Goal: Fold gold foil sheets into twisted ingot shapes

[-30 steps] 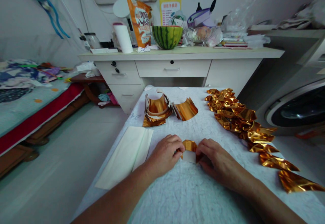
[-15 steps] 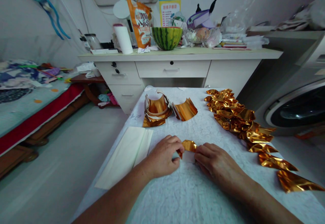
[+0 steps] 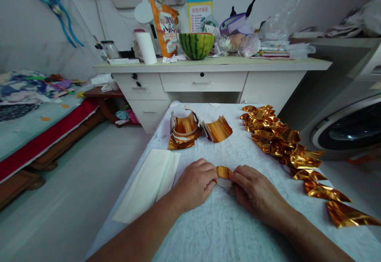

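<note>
A small piece of gold foil paper (image 3: 224,172) spans the gap between my two hands, its pale side showing along the lower edge. My left hand (image 3: 199,183) is closed on its left end, and my right hand (image 3: 252,188) grips its right end; fingers cover both ends. Both hands rest low over the cloth-covered table (image 3: 205,230). Beyond them lie a curled stack of gold foil sheets (image 3: 184,129) and a smaller curved stack of foil (image 3: 218,129). Folded white paper (image 3: 143,188) lies beside my left forearm.
Several folded gold foil pieces (image 3: 276,137) run in an overlapping row along the table's right side. Behind stands a white desk (image 3: 205,65) bearing a cut watermelon (image 3: 196,46) and an orange pouch (image 3: 165,28). A bed (image 3: 59,119) is at left, a washing machine (image 3: 351,107) at right.
My left fingers have closed down over the left end of the foil, where a folded edge showed before. Both hands have shifted slightly right, and the strip between them looks flatter.
</note>
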{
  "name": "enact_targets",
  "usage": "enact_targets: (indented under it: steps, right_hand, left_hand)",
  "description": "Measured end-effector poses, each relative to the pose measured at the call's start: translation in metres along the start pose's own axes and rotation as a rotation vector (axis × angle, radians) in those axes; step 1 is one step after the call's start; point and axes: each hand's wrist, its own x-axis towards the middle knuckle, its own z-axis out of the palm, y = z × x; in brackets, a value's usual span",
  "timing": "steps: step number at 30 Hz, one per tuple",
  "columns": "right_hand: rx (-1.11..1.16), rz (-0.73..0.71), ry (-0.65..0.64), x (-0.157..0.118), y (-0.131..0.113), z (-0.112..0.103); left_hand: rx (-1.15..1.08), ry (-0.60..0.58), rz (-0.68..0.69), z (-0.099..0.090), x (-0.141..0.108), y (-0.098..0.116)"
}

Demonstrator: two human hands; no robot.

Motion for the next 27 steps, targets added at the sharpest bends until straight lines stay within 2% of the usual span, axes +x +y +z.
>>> enact_targets:
  steps: [8, 12, 18, 27]
  right_hand:
    - [0.043, -0.018, 0.001, 0.0016, 0.0, 0.0005]
    - [0.115, -0.022, -0.004, 0.0022, 0.0005, -0.004]
    - [0.272, 0.074, 0.036, 0.002, 0.0052, -0.0032]
    - [0.256, 0.12, -0.017, 0.0038, 0.0044, -0.0013]
  left_hand:
    - [0.132, -0.085, 0.058, -0.0009, -0.0018, 0.0089]
    - [0.078, -0.077, -0.004, -0.0005, -0.0028, 0.0078]
    - [-0.028, -0.055, -0.108, 0.0013, -0.0029, 0.0035]
    - [-0.036, -0.102, -0.14, 0.0027, -0.0006, 0.0057]
